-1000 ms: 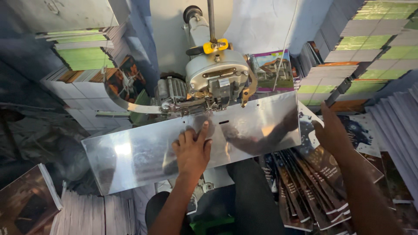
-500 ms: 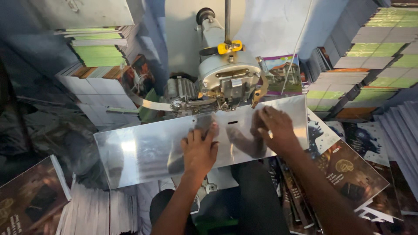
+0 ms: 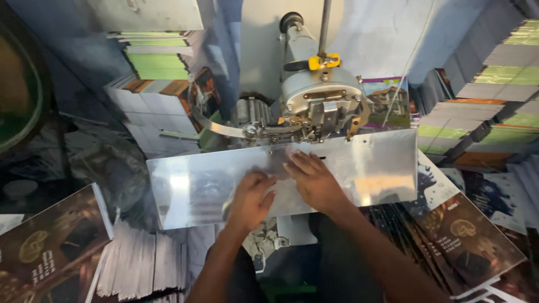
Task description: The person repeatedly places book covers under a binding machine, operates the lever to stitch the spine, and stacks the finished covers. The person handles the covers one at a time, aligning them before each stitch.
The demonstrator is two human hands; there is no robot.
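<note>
At the far left a dark booklet lies tilted at the bottom corner, with a fanned pile of white sheets just beside it. Above them, stacks of books rise against the blue wall.

The shiny metal plate runs across the middle of the view, sloping slightly up to the right, directly below the head of the stitching machine.

The left hand comes up from the bottom on a forearm angled slightly rightward. It rests palm down on the plate near its front edge, fingers loosely curled and close together, knuckles raised. It grips nothing that can be seen; it only presses on the metal.

The right hand lies just beside it, touching or nearly touching the left hand, and reaches a little farther up the plate. Its forearm enters from the lower right and crosses diagonally toward the centre. The palm is flat, fingers stretched out and slightly spread, tips pointing up-left toward the machine's head and stopping just short of it. Whether a sheet lies under either palm cannot be told.

To the right, more dark booklets lie fanned out below the plate's edge, and tall book stacks with green and white edges fill the upper right corner
</note>
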